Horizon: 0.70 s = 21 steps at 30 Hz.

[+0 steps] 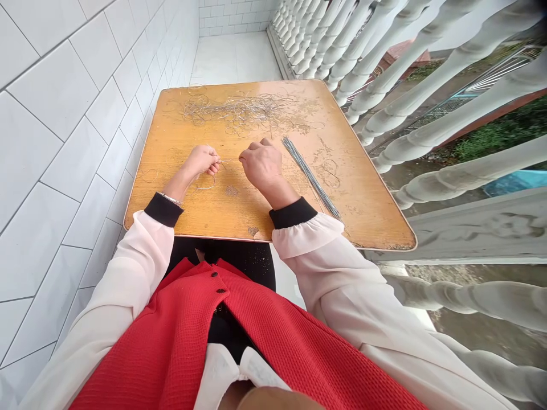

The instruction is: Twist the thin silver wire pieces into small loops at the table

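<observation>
Both my hands rest near the middle of a worn wooden table [205,216]. My left hand [201,161] is closed, pinching a thin wire [229,161] that runs across to my right hand [260,164], which is curled into a fist on the other end. A wire ring [207,185] lies on the table just under my left hand. A bundle of straight wires [311,177] lies diagonally beside my right hand. A heap of finished wire rings [243,109] covers the far part of the table.
A white tiled wall [64,125] stands close on the left. A white balustrade [427,85] runs along the right, with open ground beyond. Loose rings [330,171] lie at the table's right, more at its left edge [149,175].
</observation>
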Each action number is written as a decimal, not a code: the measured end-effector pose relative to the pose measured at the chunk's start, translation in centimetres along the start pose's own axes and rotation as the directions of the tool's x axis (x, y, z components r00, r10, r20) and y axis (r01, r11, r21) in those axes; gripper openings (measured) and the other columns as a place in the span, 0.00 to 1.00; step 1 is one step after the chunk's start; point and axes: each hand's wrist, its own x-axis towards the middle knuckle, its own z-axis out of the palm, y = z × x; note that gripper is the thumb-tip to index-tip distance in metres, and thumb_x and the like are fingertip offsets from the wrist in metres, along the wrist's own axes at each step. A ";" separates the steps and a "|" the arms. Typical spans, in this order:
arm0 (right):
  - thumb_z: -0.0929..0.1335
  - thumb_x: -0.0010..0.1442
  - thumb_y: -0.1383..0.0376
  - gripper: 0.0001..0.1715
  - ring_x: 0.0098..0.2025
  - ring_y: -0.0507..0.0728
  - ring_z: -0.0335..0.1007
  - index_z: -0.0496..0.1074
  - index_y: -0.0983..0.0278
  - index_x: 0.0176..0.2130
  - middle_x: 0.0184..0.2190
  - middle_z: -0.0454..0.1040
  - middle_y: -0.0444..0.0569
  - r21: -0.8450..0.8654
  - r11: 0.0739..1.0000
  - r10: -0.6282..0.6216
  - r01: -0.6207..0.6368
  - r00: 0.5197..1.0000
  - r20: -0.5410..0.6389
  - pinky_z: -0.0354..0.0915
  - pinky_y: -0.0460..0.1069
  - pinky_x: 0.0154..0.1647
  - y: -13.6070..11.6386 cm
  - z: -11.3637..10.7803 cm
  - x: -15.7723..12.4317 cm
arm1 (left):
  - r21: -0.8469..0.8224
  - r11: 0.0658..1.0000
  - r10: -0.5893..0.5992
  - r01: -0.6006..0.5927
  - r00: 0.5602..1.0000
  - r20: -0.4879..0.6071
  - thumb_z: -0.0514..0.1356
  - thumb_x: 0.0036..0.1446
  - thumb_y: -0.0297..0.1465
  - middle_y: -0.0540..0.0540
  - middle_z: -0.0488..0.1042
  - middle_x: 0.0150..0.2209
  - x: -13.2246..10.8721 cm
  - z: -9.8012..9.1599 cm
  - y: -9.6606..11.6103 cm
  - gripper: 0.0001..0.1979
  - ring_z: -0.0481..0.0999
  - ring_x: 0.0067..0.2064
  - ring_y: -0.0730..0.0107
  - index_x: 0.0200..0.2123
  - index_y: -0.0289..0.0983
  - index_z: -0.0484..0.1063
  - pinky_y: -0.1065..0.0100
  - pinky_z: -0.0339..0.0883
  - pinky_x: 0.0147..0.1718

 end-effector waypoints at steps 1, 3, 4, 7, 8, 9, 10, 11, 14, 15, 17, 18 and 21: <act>0.63 0.67 0.73 0.16 0.41 0.61 0.69 0.72 0.63 0.29 0.34 0.76 0.56 -0.002 1.000 0.006 -0.006 1.000 0.004 0.64 0.55 0.45 0.1 0.1 0.0 | 0.017 1.000 -0.001 0.001 1.000 0.006 0.55 0.68 0.16 0.52 0.68 0.18 0.0 0.0 0.0 0.20 0.69 0.21 0.80 0.23 0.34 0.67 0.74 0.64 0.28; 0.63 0.66 0.74 0.15 0.41 0.62 0.70 0.73 0.63 0.31 0.36 0.77 0.58 0.012 1.000 0.024 -0.024 1.000 0.015 0.65 0.56 0.47 0.0 0.3 0.1 | 0.052 0.999 -0.005 0.004 1.000 0.029 0.55 0.67 0.16 0.52 0.68 0.17 0.0 -0.1 0.1 0.20 0.69 0.21 0.80 0.22 0.35 0.67 0.74 0.64 0.27; 0.62 0.66 0.74 0.14 0.41 0.62 0.71 0.74 0.63 0.33 0.37 0.78 0.58 0.032 0.999 0.039 -0.040 0.999 0.019 0.65 0.56 0.48 -0.1 0.3 0.1 | 0.068 0.998 -0.009 0.007 0.999 0.038 0.55 0.66 0.16 0.52 0.68 0.16 0.0 -0.1 0.2 0.20 0.68 0.20 0.80 0.21 0.35 0.67 0.74 0.64 0.27; 0.62 0.68 0.72 0.14 0.42 0.63 0.74 0.76 0.63 0.36 0.41 0.80 0.60 0.132 0.986 0.106 -0.104 0.994 -0.010 0.67 0.57 0.50 -0.6 0.1 0.0 | 0.081 0.997 -0.010 0.005 0.998 0.069 0.56 0.64 0.15 0.51 0.68 0.16 0.0 -0.2 0.1 0.21 0.67 0.20 0.79 0.19 0.36 0.66 0.72 0.65 0.28; 0.63 0.68 0.71 0.13 0.43 0.64 0.75 0.76 0.63 0.36 0.41 0.81 0.60 0.179 0.975 0.136 -0.128 0.990 -0.032 0.68 0.58 0.51 -0.7 0.1 0.0 | 0.073 0.997 -0.004 -0.002 0.997 0.081 0.56 0.63 0.15 0.50 0.69 0.15 0.1 -0.3 0.1 0.21 0.67 0.20 0.78 0.19 0.36 0.67 0.71 0.66 0.29; 0.64 0.67 0.70 0.12 0.43 0.64 0.75 0.76 0.63 0.36 0.41 0.81 0.59 0.238 0.959 0.171 -0.154 0.984 -0.053 0.69 0.58 0.50 -0.8 0.2 -0.1 | 0.061 0.998 0.005 -0.010 0.995 0.095 0.56 0.62 0.14 0.50 0.69 0.15 0.2 -0.3 0.0 0.21 0.67 0.19 0.78 0.19 0.36 0.67 0.70 0.66 0.30; 0.64 0.67 0.69 0.11 0.43 0.63 0.76 0.75 0.62 0.35 0.39 0.81 0.57 0.312 0.932 0.215 -0.184 0.974 -0.068 0.70 0.57 0.49 -0.9 0.3 -0.1 | 0.048 0.999 0.012 -0.018 0.994 0.108 0.56 0.61 0.14 0.49 0.69 0.16 0.3 -0.4 -0.2 0.20 0.67 0.19 0.77 0.19 0.35 0.68 0.70 0.67 0.30; 0.65 0.66 0.69 0.10 0.42 0.62 0.77 0.75 0.61 0.34 0.37 0.81 0.54 0.406 0.887 0.268 -0.220 0.961 -0.066 0.71 0.56 0.47 -0.9 0.4 -0.1 | 0.039 0.999 0.019 -0.024 0.993 0.118 0.56 0.61 0.14 0.49 0.69 0.15 0.5 -0.4 -0.3 0.20 0.67 0.19 0.77 0.19 0.35 0.68 0.70 0.67 0.30; 0.68 0.65 0.68 0.08 0.32 0.56 0.75 0.73 0.62 0.32 0.28 0.76 0.47 0.690 0.651 0.426 -0.316 0.905 0.012 0.73 0.51 0.36 -1.3 0.7 0.0 | 0.032 0.999 0.030 -0.035 0.990 0.135 0.56 0.60 0.13 0.49 0.70 0.16 0.7 -0.7 -0.5 0.20 0.67 0.19 0.78 0.19 0.35 0.69 0.70 0.66 0.30; 0.69 0.65 0.68 0.08 0.29 0.54 0.73 0.72 0.62 0.32 0.26 0.75 0.45 0.753 0.569 0.460 -0.331 0.887 0.042 0.72 0.49 0.33 -1.5 0.7 0.1 | 0.034 0.999 0.032 -0.037 0.990 0.138 0.56 0.60 0.13 0.49 0.70 0.16 0.7 -0.9 -0.5 0.20 0.67 0.19 0.78 0.19 0.35 0.69 0.70 0.66 0.31; 0.70 0.64 0.71 0.11 0.25 0.50 0.69 0.70 0.62 0.30 0.24 0.72 0.43 0.828 0.442 0.496 -0.346 0.863 0.095 0.70 0.46 0.30 -2.0 0.4 0.1 | 0.037 0.998 0.035 -0.041 0.990 0.138 0.57 0.61 0.14 0.49 0.70 0.16 0.7 -1.1 -0.3 0.20 0.67 0.20 0.78 0.19 0.35 0.69 0.69 0.67 0.32; 0.70 0.64 0.72 0.12 0.24 0.49 0.67 0.70 0.63 0.29 0.23 0.72 0.42 0.849 0.393 0.503 -0.353 0.856 0.123 0.70 0.45 0.29 -2.2 0.1 0.1 | 0.041 0.998 0.036 -0.042 0.990 0.136 0.57 0.61 0.14 0.49 0.70 0.16 0.6 -1.3 -0.2 0.20 0.67 0.20 0.78 0.19 0.35 0.69 0.69 0.68 0.32; 0.68 0.65 0.77 0.17 0.22 0.47 0.65 0.69 0.64 0.26 0.22 0.71 0.42 0.890 0.242 0.504 -0.387 0.834 0.226 0.67 0.42 0.26 -2.9 -1.0 -0.1 | 0.050 0.998 0.038 -0.045 0.990 0.135 0.58 0.62 0.15 0.49 0.70 0.16 0.5 -1.5 0.0 0.20 0.67 0.20 0.78 0.19 0.35 0.70 0.69 0.67 0.32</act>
